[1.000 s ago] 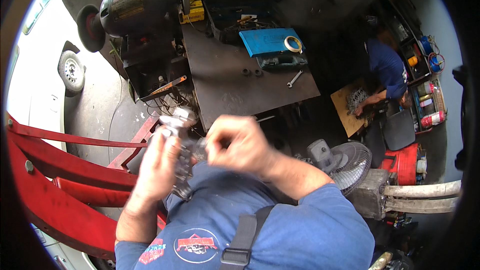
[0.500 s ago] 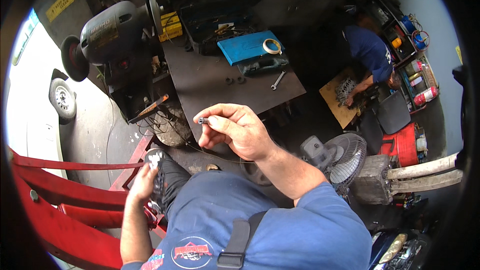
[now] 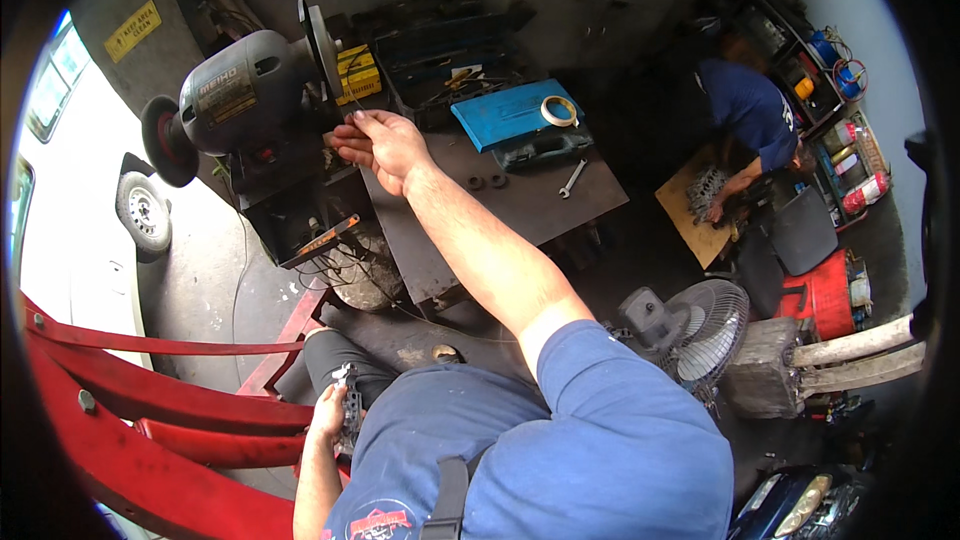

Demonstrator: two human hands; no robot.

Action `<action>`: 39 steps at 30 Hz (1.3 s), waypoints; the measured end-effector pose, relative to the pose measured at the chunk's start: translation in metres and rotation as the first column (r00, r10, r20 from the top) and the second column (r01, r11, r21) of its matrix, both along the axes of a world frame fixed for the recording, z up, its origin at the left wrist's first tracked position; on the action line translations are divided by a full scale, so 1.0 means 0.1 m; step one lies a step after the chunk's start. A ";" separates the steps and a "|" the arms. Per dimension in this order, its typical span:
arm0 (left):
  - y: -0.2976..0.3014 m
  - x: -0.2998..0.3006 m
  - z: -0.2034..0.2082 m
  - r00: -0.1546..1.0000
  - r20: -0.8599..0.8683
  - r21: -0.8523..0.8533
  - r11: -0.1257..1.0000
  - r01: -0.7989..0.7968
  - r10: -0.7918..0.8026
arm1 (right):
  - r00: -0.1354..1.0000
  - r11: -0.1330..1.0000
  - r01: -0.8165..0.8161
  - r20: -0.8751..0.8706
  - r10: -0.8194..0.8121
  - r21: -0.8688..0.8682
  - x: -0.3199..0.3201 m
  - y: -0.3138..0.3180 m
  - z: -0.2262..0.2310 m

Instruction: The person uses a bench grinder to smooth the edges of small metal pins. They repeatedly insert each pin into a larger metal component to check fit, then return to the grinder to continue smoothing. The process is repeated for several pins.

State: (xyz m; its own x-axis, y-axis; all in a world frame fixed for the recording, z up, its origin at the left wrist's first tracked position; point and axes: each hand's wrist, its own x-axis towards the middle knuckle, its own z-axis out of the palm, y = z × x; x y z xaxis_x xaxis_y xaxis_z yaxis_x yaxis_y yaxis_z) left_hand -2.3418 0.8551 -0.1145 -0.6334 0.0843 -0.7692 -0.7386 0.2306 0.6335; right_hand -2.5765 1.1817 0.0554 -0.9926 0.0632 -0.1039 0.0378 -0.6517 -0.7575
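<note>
My right arm stretches forward over the workbench, and my right hand [image 3: 385, 148] is closed in a pinch beside the right wheel [image 3: 322, 52] of the bench grinder [image 3: 240, 90]. The small dark cylindrical metal piece in its fingertips is mostly hidden from this angle. Low by my left thigh, my left hand [image 3: 327, 414] is wrapped around a grey metal part [image 3: 350, 402] with an uneven, machined-looking outline; its exact kind I cannot tell.
On the workbench [image 3: 440, 250] lie a blue case [image 3: 515, 112], a tape roll [image 3: 559, 111], a wrench [image 3: 573, 178] and two dark rings. Red lift arms [image 3: 150, 390] rise at left. A fan [image 3: 705, 330] stands at right. Farther right, a co-worker [image 3: 750, 110] bends over a metal part on a board.
My right hand has moved from in front of my chest forward and left to the grinder wheel. My left hand, with the metal part, appears slightly lower and farther right.
</note>
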 end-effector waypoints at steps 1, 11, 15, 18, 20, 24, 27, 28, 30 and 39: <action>-0.02 0.02 -0.01 0.999 0.031 -0.002 1.000 -0.011 0.011 | 1.000 1.000 0.005 -0.004 -0.005 -0.010 -0.08 -0.02 -0.01; -0.09 0.04 -0.09 0.999 0.031 0.009 0.999 -0.038 0.038 | 0.998 0.992 0.056 0.015 -0.055 -0.110 -0.35 -0.13 -0.03; -0.04 0.01 -0.05 0.998 -0.010 -0.064 0.996 -0.062 0.062 | 0.998 0.991 0.062 0.036 -0.058 -0.121 -0.36 -0.15 -0.02; -0.02 0.00 -0.07 0.995 -0.037 -0.081 0.992 -0.095 0.092 | 0.997 0.990 0.069 0.040 -0.064 -0.125 -0.36 -0.16 -0.01; -0.03 0.00 -0.09 0.995 -0.016 -0.063 0.993 -0.099 0.098 | 0.998 0.988 0.066 0.034 -0.062 -0.138 -0.36 -0.16 0.00; -0.05 0.00 -0.09 0.997 -0.070 -0.106 0.993 -0.043 0.035 | 0.997 0.986 0.077 0.038 -0.072 -0.146 -0.35 -0.17 0.00; -0.04 0.00 -0.07 0.998 -0.054 -0.074 0.997 -0.030 0.026 | 0.996 0.984 0.085 0.032 -0.081 -0.156 -0.35 -0.18 0.00; -0.04 -0.01 -0.07 0.998 -0.051 -0.073 0.997 -0.027 0.023 | 0.996 0.984 0.083 0.037 -0.078 -0.161 -0.35 -0.19 0.00; -0.04 -0.01 -0.07 0.999 -0.053 -0.106 0.994 -0.017 0.012 | 0.996 0.983 0.086 0.040 -0.081 -0.165 -0.36 -0.19 0.00; -0.16 -0.04 -0.27 1.000 -0.024 -0.078 0.997 0.013 -0.014 | 0.996 0.982 0.088 0.034 -0.083 -0.168 -0.40 -0.20 -0.05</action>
State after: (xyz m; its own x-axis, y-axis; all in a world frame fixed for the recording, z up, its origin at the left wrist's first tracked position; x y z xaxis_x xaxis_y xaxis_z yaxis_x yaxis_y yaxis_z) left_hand -2.3454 0.8395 -0.1417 -0.6514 0.0335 -0.7580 -0.7195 0.2898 0.6312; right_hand -2.6163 1.1619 0.0508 -0.9811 0.1268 -0.1463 -0.0051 -0.7723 -0.6353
